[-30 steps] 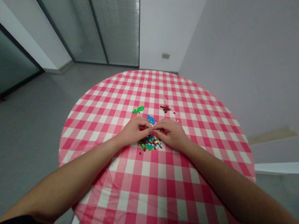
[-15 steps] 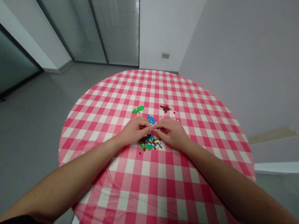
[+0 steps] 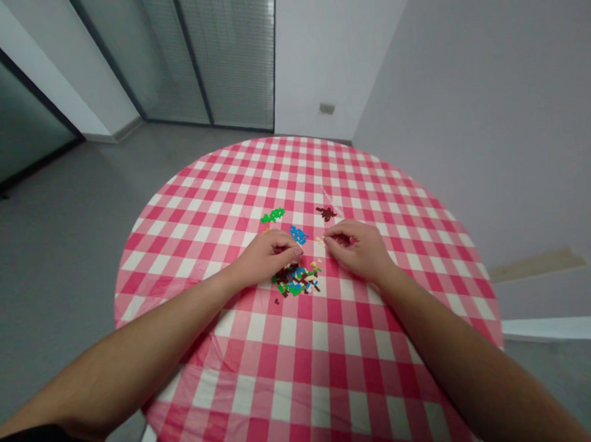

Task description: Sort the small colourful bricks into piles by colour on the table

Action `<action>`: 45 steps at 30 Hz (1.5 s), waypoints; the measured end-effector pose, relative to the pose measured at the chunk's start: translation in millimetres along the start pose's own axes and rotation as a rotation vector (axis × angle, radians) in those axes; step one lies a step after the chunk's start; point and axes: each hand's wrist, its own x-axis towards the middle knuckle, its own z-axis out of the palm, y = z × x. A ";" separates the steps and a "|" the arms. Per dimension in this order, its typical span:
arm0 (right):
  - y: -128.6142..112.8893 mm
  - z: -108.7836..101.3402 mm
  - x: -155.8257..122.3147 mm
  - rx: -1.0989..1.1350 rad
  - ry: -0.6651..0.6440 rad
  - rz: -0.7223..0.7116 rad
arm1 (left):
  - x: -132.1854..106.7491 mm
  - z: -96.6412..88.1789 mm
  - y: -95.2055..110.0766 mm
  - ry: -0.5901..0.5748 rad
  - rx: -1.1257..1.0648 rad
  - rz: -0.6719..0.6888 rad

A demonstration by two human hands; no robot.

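Round table (image 3: 184, 208) under pink gingham cloth. Both forearms reach in from the near edge, bringing the hands to the centre. Left hand (image 3: 266, 257) curled, fingertips pressed together at the mixed heap of tiny plastic bricks (image 3: 296, 281); any held piece is hidden. Right hand (image 3: 357, 247) pinches thumb to forefinger beside a pale brick (image 3: 320, 241); cannot tell if it grips anything. Heap lies within reach of both hands. Beyond it, apart: green cluster (image 3: 272, 216), blue cluster (image 3: 299, 235), dark brown cluster (image 3: 326, 213), each kept to one colour.
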 end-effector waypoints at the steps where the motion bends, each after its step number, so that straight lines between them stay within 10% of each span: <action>1: 5.7 -3.9 0.9 -0.022 -0.018 0.038 | 0.1 0.1 0.0 0.001 -0.006 -0.007; 15: 46.6 -20.6 2.1 -0.189 -0.134 0.225 | -1.4 0.8 0.6 0.033 -0.028 -0.040; 45: 29.1 -6.7 4.7 -0.148 -0.370 0.162 | -1.1 0.4 -2.1 0.012 -0.048 -0.031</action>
